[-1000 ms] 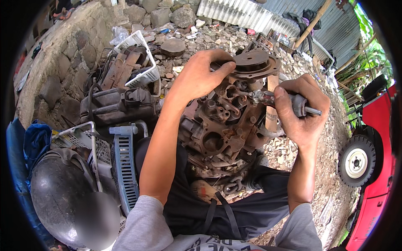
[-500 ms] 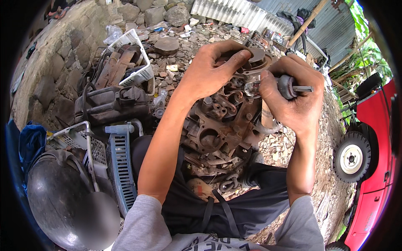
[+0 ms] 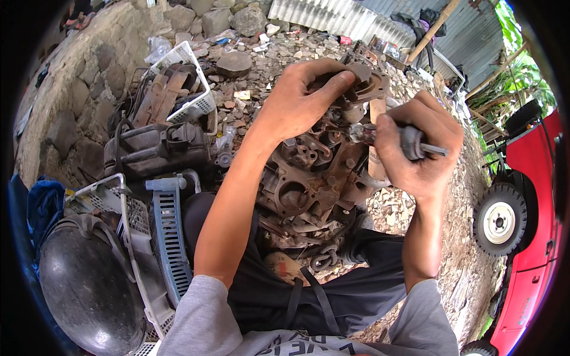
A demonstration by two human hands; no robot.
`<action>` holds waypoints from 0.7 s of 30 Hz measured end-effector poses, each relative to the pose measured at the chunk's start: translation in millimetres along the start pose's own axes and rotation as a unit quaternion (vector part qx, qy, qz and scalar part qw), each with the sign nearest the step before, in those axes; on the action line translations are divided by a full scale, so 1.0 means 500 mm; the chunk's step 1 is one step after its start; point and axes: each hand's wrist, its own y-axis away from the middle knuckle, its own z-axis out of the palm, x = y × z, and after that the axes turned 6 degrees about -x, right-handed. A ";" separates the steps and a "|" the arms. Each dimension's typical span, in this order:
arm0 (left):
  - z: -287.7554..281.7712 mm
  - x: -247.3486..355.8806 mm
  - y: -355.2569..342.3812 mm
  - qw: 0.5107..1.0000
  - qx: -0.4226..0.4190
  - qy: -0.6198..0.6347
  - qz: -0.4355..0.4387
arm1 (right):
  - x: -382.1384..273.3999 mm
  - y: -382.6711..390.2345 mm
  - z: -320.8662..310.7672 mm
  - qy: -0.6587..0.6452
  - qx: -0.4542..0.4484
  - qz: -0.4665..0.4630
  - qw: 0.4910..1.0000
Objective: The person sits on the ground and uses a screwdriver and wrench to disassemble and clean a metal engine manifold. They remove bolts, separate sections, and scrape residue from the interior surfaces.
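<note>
My left hand (image 3: 303, 98) is closed around a rusty, round-flanged metal part (image 3: 373, 85), its thumb lying across the near side. The fingers beneath are hidden. To its right, my right hand (image 3: 418, 142) grips a tool with a dark rounded body (image 3: 411, 142); a thin metal rod sticks out on the right and a worn, pale end points left toward the part. I cannot tell the tool's exact kind. A small gap separates that end from the flanged part. Below both hands, between my legs, sits a rusty engine block (image 3: 320, 178) with a round bore and bolts.
At the left are a white basket of rusty parts (image 3: 205, 104), a dark greasy engine cover (image 3: 157, 151), a blue crate (image 3: 169, 237) and a black rounded shell (image 3: 89, 285). Stony ground and a rock wall (image 3: 65, 101) surround me. A red vehicle (image 3: 528, 261) stands at the right.
My right hand has moved down with the tool, drawing its end away from the flanged part. My left hand stays nearly in place, still holding the part.
</note>
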 end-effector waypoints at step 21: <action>0.015 0.004 0.013 0.977 -0.064 0.187 0.082 | 0.011 -0.038 0.010 -0.059 -0.065 0.103 0.991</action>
